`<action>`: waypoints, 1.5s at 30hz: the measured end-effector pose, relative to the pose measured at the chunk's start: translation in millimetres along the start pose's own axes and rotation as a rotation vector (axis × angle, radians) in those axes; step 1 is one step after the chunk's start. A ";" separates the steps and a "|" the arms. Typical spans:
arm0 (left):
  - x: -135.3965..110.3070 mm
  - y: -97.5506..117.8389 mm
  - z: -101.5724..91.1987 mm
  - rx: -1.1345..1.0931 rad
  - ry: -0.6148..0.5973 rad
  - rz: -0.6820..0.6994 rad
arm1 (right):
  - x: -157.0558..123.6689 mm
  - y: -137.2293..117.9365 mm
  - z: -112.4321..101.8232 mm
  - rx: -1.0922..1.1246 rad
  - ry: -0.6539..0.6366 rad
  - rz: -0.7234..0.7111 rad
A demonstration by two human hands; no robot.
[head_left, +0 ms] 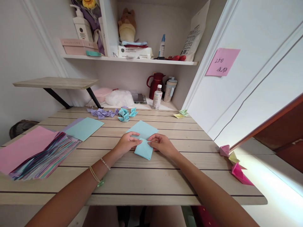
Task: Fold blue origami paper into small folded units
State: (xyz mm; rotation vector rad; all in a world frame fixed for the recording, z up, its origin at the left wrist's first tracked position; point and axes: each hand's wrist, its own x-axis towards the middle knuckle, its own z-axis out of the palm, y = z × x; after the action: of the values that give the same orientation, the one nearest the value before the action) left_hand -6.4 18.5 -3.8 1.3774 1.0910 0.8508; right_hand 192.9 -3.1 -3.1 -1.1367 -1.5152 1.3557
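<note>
A light blue paper sheet [144,132] lies in the middle of the wooden table [132,179], partly folded toward me. My left hand [127,142] pinches the fold from the left, fingers closed on the paper. My right hand [161,143] pinches the same fold from the right. Both hands rest on the tabletop with the folded flap [143,150] between them.
A stack of coloured paper [35,154] topped by a pink sheet lies at left, with a loose pale blue sheet [84,128] beside it. Folded purple [101,113], blue [126,114] and yellow-green [181,114] pieces sit at the back, pink ones [236,167] at right. Bottle [157,97], red jug [155,84].
</note>
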 end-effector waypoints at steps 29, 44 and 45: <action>-7.4 17.1 -32.3 0.937 -0.357 0.645 | 2.8 1.0 -31.7 -1.053 -0.322 -0.385; -7.0 9.0 -19.5 0.949 -0.245 0.520 | -4.8 -1.3 -13.9 -0.863 -0.117 -0.313; -6.2 7.8 -18.6 0.934 -0.239 0.516 | -3.8 0.0 -13.0 -0.787 -0.105 -0.284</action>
State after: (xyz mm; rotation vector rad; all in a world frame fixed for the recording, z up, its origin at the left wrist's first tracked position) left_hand -24.7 19.0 6.6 2.5464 0.9835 0.4910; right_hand 206.4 -3.0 -1.5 -1.2371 -2.2844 0.6261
